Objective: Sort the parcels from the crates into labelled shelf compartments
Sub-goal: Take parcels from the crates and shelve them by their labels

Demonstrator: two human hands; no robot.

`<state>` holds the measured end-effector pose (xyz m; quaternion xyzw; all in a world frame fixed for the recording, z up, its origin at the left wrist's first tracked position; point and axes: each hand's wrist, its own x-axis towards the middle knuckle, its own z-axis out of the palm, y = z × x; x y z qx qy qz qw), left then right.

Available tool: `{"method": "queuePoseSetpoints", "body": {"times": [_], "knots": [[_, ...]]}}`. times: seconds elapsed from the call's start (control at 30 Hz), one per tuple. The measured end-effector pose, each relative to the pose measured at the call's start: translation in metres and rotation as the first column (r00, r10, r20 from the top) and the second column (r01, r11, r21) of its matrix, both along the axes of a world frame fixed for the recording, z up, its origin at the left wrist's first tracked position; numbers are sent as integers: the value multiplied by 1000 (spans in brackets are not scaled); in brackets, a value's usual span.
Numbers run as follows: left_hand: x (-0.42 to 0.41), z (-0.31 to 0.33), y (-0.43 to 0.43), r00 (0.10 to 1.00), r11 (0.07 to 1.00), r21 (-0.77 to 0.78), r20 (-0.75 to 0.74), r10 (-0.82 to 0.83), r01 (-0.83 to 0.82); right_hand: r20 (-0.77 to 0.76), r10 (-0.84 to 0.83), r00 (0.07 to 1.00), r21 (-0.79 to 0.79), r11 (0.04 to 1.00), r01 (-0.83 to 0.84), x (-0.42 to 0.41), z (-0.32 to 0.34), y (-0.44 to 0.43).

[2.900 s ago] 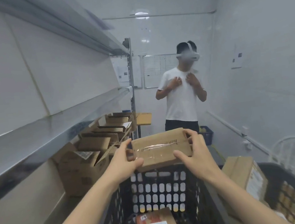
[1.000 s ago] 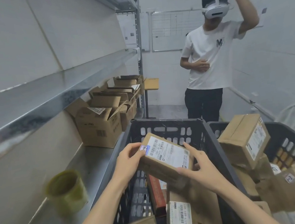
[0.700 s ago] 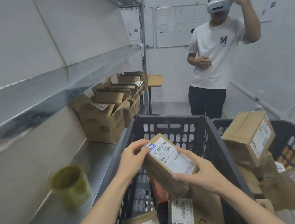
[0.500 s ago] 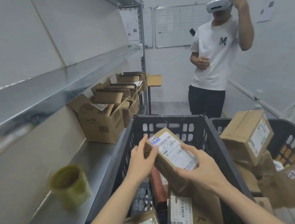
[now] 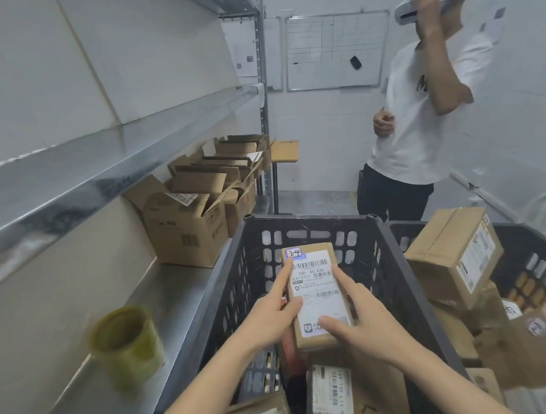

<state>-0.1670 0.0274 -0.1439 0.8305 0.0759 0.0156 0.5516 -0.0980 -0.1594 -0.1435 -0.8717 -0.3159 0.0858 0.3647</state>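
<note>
Item: left hand (image 5: pixel 267 315) and right hand (image 5: pixel 366 324), each gripping a long edge of one small parcel (image 5: pixel 315 293), label up, above the black crate (image 5: pixel 307 219); step judged: label check; next: match its handwritten number to a compartment on the shelf (image 5: pixel 172 296) at left.
</note>
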Motion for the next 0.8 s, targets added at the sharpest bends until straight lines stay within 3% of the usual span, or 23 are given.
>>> {"method": "queuePoseSetpoints", "body": {"times": [0.2, 0.8], "knots": [[0, -2, 0, 991, 987, 83, -37, -132, 135, 24, 40, 999, -17, 999, -39, -3, 1, 2], [-4, 1, -7, 993, 977, 183, -50, -105, 112, 27, 66, 997, -77, 995, -64, -8, 2, 4]]}}
